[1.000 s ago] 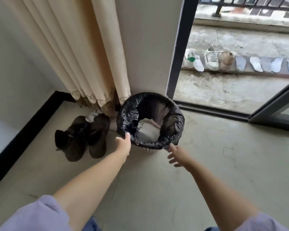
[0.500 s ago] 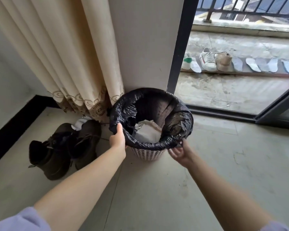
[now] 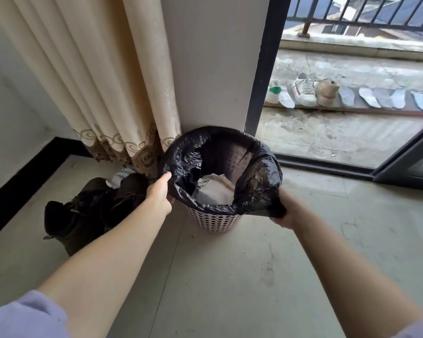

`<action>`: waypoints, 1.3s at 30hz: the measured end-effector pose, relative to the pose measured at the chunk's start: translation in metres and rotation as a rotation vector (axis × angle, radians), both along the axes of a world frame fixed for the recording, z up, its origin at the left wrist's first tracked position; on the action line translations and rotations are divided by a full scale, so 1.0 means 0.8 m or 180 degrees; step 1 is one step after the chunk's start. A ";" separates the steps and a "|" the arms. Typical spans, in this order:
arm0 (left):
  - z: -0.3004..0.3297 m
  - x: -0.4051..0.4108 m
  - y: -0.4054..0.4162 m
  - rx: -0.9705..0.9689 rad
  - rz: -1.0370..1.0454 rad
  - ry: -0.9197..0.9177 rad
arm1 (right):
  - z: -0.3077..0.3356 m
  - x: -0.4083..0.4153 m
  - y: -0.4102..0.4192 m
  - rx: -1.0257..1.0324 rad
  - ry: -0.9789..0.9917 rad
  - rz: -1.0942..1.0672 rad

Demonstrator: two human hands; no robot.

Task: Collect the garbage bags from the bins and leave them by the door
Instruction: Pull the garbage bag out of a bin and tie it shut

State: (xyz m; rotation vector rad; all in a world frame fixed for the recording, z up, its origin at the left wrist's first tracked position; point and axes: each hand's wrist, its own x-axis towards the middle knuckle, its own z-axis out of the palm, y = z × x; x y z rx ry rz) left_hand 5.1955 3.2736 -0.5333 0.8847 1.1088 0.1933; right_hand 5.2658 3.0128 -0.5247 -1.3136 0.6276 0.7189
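Both hands are gripping the black garbage bag (image 3: 230, 164) at its rim, centre of the frame: left hand (image 3: 159, 194) is pinching the left edge, right hand (image 3: 285, 211) is clutching the right edge from below. The bag is sitting in a perforated pink bin (image 3: 214, 219) on the floor, with white paper trash (image 3: 214, 191) lying inside. Dark boots (image 3: 93, 208) are lying left of the bin, under the beige curtain (image 3: 103, 89). Sneakers (image 3: 303, 92) are lining the balcony, upper right.
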 end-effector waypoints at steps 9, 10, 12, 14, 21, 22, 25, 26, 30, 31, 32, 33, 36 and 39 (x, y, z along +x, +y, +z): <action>0.017 -0.009 0.008 -0.0343 0.0276 0.0144 | 0.006 0.039 -0.021 0.0242 -0.0919 -0.1575; 0.017 -0.012 0.011 -0.0321 0.0347 0.0168 | 0.006 0.044 -0.023 0.0177 -0.0998 -0.1649; 0.025 -0.014 0.015 0.0001 0.0452 0.0264 | 0.008 0.049 -0.028 0.0069 -0.1018 -0.1772; 0.036 -0.010 0.008 0.0810 0.0389 0.0315 | 0.012 0.050 -0.027 0.0168 -0.0948 -0.1865; 0.071 0.007 -0.048 0.0926 -0.0463 -0.0113 | 0.071 0.009 0.014 0.0639 -0.1389 0.0043; 0.076 0.010 -0.052 0.0404 -0.0388 -0.0277 | 0.078 0.003 0.018 0.0689 -0.1405 0.0321; 0.099 0.014 -0.057 -0.0437 -0.0412 -0.0698 | 0.094 -0.004 0.026 0.0728 -0.1565 0.0912; 0.106 0.015 -0.060 -0.0513 -0.0539 -0.0758 | 0.097 -0.006 0.029 0.0649 -0.1641 0.1110; 0.123 0.012 -0.081 -0.0625 -0.1323 -0.0723 | 0.096 -0.030 0.056 -0.0799 -0.2442 0.2482; 0.123 0.012 -0.082 -0.0580 -0.1530 -0.0636 | 0.089 -0.035 0.064 -0.1196 -0.2678 0.2830; 0.121 0.011 -0.081 -0.0503 -0.1731 -0.0552 | 0.081 -0.038 0.070 -0.1543 -0.2915 0.3030; 0.117 0.011 -0.077 -0.0362 -0.1879 -0.0448 | 0.073 -0.037 0.073 -0.1843 -0.3149 0.3038; 0.096 0.006 -0.057 -0.0107 -0.1740 -0.0055 | 0.067 -0.032 0.068 -0.2156 -0.3346 0.2645; 0.074 0.002 -0.040 -0.0420 -0.1041 0.0128 | 0.074 -0.033 0.064 -0.1695 -0.3217 0.2520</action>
